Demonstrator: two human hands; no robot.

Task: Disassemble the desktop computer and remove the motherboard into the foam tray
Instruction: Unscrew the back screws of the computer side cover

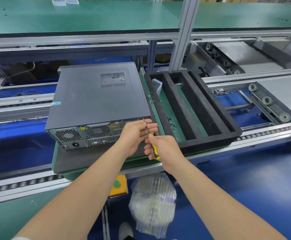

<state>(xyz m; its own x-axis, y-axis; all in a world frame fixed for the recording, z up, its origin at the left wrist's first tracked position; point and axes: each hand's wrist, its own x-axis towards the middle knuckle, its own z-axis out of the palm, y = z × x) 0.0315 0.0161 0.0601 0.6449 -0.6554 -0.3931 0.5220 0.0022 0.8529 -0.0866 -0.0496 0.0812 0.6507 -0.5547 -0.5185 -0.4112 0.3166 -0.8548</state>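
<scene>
The dark grey metal desktop computer [96, 99] is lying left of the black foam tray [179, 108]. At its near right corner, the right hand [163, 148] is holding a yellow-handled screwdriver [154, 150] in a closed grip, the left hand [136, 134] pinching its shaft.

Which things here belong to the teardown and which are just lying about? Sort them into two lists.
Job:
dark grey metal desktop computer case
black foam tray with long slots
yellow-and-black-handled screwdriver, gripped by right hand, shaft held by left hand
small black screws in the tray

Lying about:
clear bubble-wrap bag
yellow box with green button
clear plastic pieces on the green shelf
</scene>
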